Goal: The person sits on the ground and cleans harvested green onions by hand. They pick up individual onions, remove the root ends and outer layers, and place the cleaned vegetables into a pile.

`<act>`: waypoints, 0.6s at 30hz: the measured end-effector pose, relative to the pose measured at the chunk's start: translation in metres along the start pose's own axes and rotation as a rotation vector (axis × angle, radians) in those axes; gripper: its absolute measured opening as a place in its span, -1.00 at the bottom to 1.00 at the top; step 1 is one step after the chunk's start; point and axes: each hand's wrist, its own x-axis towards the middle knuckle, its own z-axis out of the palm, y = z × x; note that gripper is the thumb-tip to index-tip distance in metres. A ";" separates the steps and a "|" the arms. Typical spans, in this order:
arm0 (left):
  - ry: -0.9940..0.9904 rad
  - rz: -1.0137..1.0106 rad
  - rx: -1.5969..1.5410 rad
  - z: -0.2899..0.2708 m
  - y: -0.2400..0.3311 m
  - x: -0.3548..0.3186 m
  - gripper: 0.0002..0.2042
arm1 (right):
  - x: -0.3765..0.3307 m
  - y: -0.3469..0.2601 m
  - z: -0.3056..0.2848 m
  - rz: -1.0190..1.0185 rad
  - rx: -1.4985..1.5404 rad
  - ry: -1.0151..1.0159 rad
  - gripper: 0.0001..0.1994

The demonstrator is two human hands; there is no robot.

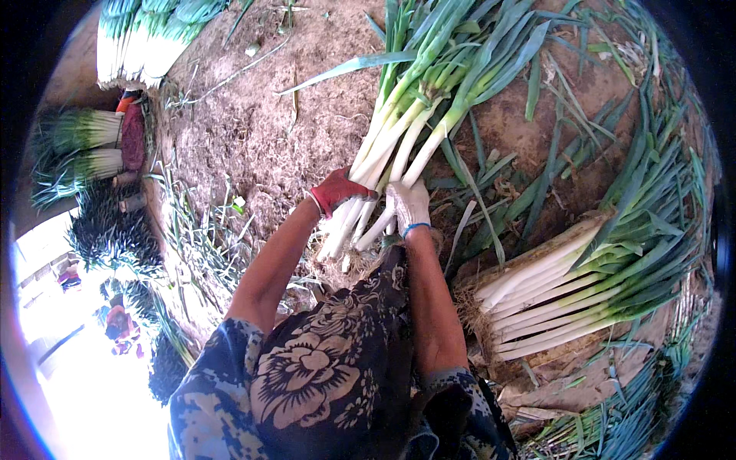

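Note:
A loose bunch of long green onions (418, 115) lies in front of me, leaves pointing away and white root ends toward my lap. My left hand (340, 193), in a red glove, is closed round white stems on the bunch's left side. Close beside it, my right hand (409, 205), in a white glove with a blue band at the wrist, has its fingers curled on the stems at the right. Some fingertips are hidden behind the stems. Below both hands the pale root ends stick out above the dirt.
To my right lies a big row of green onions (560, 295), roots facing me. Loose leaves (552, 165) litter the soil (245, 115) at the right. Bundled onions (146, 38) stand at the far left, with more bundles (96, 126) below. A person (119, 322) shows in the bright opening.

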 end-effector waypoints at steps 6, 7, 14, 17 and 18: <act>-0.066 0.079 -0.199 -0.012 0.022 -0.010 -0.37 | 0.013 -0.008 0.007 0.064 0.615 -0.204 -0.64; -0.083 0.071 -0.249 -0.017 0.033 -0.026 -0.38 | 0.003 -0.023 0.008 0.008 0.674 -0.278 -0.55; -0.246 -0.215 -0.522 -0.045 0.075 -0.106 -0.48 | -0.026 -0.065 0.008 -0.079 0.233 -0.483 -0.17; -0.308 -0.445 -0.654 0.003 0.058 -0.143 -0.56 | -0.040 -0.032 0.010 -0.034 0.191 -0.405 -0.22; -0.332 -0.420 -0.631 -0.001 0.035 -0.147 -0.57 | -0.074 -0.055 0.014 0.006 0.436 -0.433 -0.32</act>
